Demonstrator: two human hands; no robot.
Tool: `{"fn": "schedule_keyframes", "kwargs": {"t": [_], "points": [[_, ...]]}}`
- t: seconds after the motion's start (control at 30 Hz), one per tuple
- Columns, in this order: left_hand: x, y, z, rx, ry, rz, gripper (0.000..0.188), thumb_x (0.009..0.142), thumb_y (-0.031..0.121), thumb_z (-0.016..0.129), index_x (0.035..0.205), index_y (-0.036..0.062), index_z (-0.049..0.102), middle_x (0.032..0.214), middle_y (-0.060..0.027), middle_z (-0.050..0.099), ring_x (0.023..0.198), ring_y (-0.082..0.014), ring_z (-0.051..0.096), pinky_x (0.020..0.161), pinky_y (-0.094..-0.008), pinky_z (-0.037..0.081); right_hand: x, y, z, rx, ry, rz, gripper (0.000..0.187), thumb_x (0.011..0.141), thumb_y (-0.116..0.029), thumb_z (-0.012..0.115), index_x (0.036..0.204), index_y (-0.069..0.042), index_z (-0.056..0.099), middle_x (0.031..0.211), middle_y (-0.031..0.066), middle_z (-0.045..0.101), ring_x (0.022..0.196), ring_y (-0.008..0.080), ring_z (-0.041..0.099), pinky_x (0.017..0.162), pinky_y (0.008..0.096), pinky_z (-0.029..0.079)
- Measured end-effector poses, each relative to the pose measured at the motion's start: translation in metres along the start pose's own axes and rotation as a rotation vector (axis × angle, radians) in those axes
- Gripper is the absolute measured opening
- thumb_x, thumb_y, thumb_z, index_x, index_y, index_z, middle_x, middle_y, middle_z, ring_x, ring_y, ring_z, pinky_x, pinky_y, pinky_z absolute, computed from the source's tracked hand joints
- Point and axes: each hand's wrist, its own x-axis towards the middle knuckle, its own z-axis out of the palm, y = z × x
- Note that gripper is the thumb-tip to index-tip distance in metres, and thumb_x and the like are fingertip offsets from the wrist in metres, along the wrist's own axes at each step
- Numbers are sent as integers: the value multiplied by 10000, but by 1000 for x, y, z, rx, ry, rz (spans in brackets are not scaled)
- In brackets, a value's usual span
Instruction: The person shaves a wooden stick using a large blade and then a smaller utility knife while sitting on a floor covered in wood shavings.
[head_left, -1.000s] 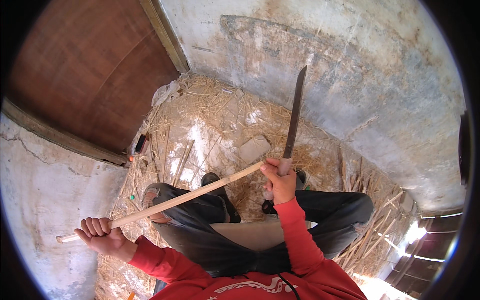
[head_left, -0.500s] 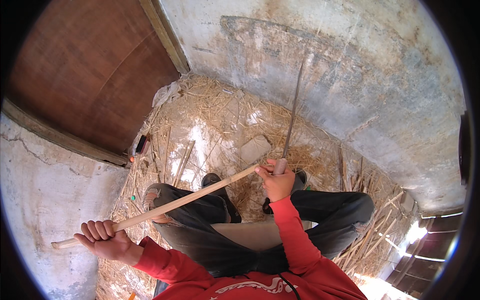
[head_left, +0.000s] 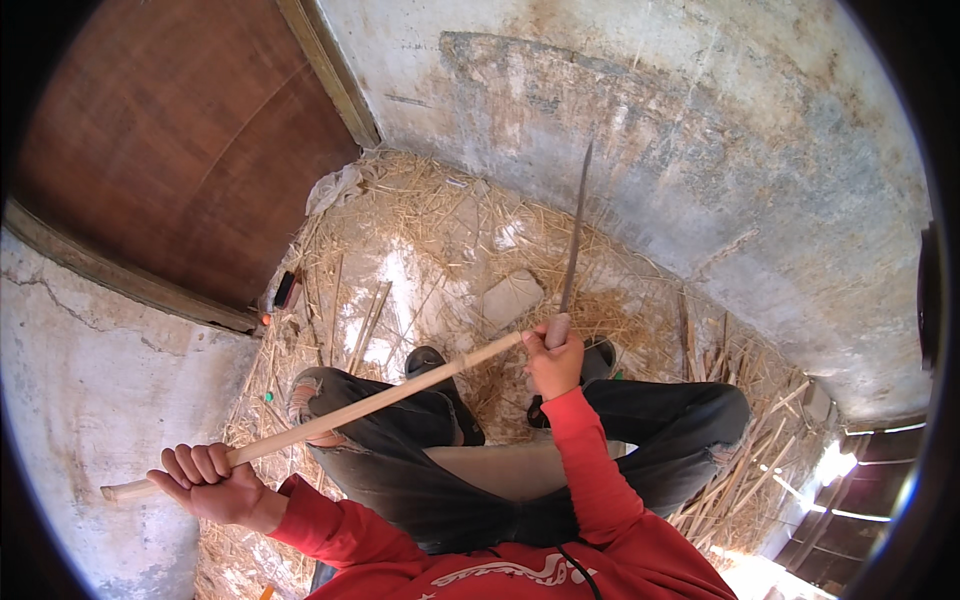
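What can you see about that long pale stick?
The long stick looks like wood or bamboo: pale and narrow, with a ridge nearer its right end. It appears slightly curved, though this lens bends straight edges. It slants above the dark jeans. The left-hand grip wraps it, leaving one end poking out; the right-hand grip, also holding a knife, seems to pinch the other end.

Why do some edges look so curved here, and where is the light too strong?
Head view: the fisheye lens bends edges near the rim, like the wooden frame below the brown panel; head view: glare burns out the gap at lower right, and the white floor patches may be sunlight; head view: the wooden strip and knife look fairly sharp.
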Motion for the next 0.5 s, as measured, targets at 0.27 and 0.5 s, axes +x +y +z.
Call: {"fn": "schedule_keyframes", "kwargs": {"t": [0.27, 0.5], "points": [[7, 10, -5, 3, -25, 46, 470, 1088, 382, 354, 677, 172, 265, 570, 53, 202, 445, -60, 126, 397, -244, 130, 13, -9, -24, 102, 90, 170, 213, 905, -166, 708, 850, 8, 597, 668, 53, 581, 464, 121, 535, 394, 292, 438], [16, -139, 46, 299, 388, 48, 530, 1024, 538, 442, 662, 205, 244, 538, 86, 161, 446, -58, 133, 403, -259, 125, -9, 24, -27, 22, -36, 194, 207, 907, -192, 708, 860, -13, 615, 635, 27, 566, 457, 111, 516, 403, 292, 404]]}}
